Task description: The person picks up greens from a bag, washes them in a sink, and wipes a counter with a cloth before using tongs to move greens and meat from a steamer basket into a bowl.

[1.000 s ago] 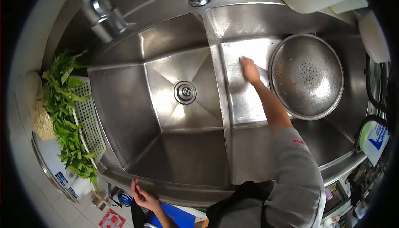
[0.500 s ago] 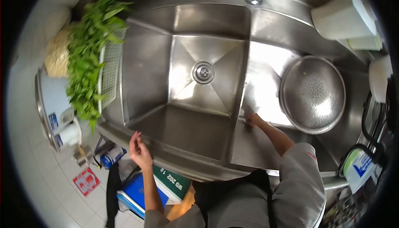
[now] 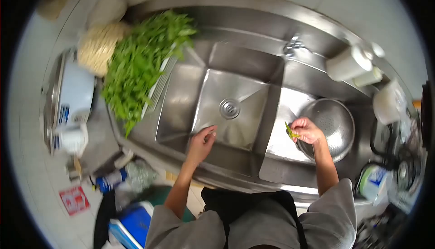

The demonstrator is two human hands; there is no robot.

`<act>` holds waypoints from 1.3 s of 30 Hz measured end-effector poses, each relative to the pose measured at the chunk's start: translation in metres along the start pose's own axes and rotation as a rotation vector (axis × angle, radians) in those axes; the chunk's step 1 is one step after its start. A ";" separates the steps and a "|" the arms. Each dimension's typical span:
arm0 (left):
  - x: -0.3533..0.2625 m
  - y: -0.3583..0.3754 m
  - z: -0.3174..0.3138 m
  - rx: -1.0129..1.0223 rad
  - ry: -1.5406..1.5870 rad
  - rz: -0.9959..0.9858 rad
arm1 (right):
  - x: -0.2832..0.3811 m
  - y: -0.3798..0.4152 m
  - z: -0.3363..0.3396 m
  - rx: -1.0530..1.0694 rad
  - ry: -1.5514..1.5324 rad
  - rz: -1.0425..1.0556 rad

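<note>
The person wears a grey top [image 3: 258,224] with loose, wide sleeves [image 3: 330,215]. Narrow black straps [image 3: 299,231] run down to a black apron [image 3: 248,196].

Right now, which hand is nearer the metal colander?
Right: your right hand overlaps the colander in view at its left rim, pinching green leaf. Your left hand is farther off, over the left basin.

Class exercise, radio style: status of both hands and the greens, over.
Right hand: pinching small leafy scraps beside colander. Left hand: holding nothing, over left basin. Nothing visibly blocking either.
</note>
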State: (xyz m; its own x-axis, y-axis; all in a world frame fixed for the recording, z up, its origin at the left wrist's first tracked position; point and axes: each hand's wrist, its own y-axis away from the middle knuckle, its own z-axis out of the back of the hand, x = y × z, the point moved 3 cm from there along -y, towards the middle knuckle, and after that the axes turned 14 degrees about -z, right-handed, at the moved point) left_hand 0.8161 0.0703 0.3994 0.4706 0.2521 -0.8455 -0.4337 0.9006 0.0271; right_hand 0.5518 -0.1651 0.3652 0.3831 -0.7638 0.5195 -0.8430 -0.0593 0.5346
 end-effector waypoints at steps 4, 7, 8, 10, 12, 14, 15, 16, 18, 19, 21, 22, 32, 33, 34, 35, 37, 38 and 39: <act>-0.001 -0.051 -0.040 0.215 0.228 -0.159 | 0.004 0.057 -0.039 -0.052 -0.072 0.348; 0.006 -0.074 -0.068 0.416 0.228 -0.296 | -0.048 0.144 -0.061 -0.272 -0.156 0.568; -0.004 -0.079 -0.072 0.495 0.166 -0.314 | -0.077 0.181 -0.065 -0.413 -0.186 0.682; 0.000 -0.083 -0.085 0.596 0.094 -0.341 | -0.157 0.255 -0.079 -0.716 -0.253 0.878; 0.001 -0.084 -0.090 0.633 0.067 -0.322 | -0.234 0.326 -0.087 -1.058 -0.369 0.970; -0.011 -0.079 -0.088 0.608 0.029 -0.289 | -0.289 0.374 -0.083 -1.335 -0.504 0.893; -0.009 -0.074 -0.087 0.604 0.030 -0.269 | -0.307 0.395 -0.070 -1.433 -0.547 0.810; -0.004 -0.073 -0.085 0.555 0.035 -0.312 | -0.328 0.407 -0.046 -1.577 -0.558 0.679; -0.004 -0.060 -0.091 0.496 0.044 -0.340 | -0.368 0.430 0.016 -1.826 -0.600 0.458; -0.004 -0.051 -0.089 0.453 0.005 -0.325 | -0.385 0.438 0.051 -1.929 -0.542 0.270; -0.007 -0.034 -0.086 0.399 -0.046 -0.308 | -0.413 0.453 0.108 -1.963 -0.441 0.079; -0.009 -0.023 -0.083 0.371 -0.068 -0.302 | -0.418 0.461 0.127 -2.003 -0.378 -0.091; -0.025 0.047 -0.025 0.206 -0.248 -0.177 | -0.393 0.485 0.174 -2.286 -0.090 -0.479; -0.026 0.051 -0.025 0.201 -0.250 -0.168 | -0.415 0.480 0.199 -2.100 -0.407 -0.213; -0.029 0.052 -0.025 0.194 -0.253 -0.174 | -0.427 0.473 0.214 -1.867 -0.694 0.039; -0.031 0.055 -0.026 0.188 -0.256 -0.180 | -0.426 0.471 0.213 -1.863 -0.684 0.033; -0.029 0.056 -0.024 0.182 -0.251 -0.173 | -0.419 0.469 0.207 -2.007 -0.315 -0.123; -0.028 0.057 -0.025 0.180 -0.246 -0.173 | -0.418 0.472 0.208 -2.070 -0.226 -0.174; -0.030 0.058 -0.023 0.173 -0.248 -0.163 | -0.428 0.469 0.213 -2.063 -0.215 -0.177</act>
State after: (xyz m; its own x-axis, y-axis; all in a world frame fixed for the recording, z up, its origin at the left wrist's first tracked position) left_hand 0.7592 0.1064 0.4134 0.7049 0.1598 -0.6910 -0.2112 0.9774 0.0105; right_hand -0.0883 -0.0027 0.2516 0.2260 -0.8864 0.4040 0.8068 0.4027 0.4323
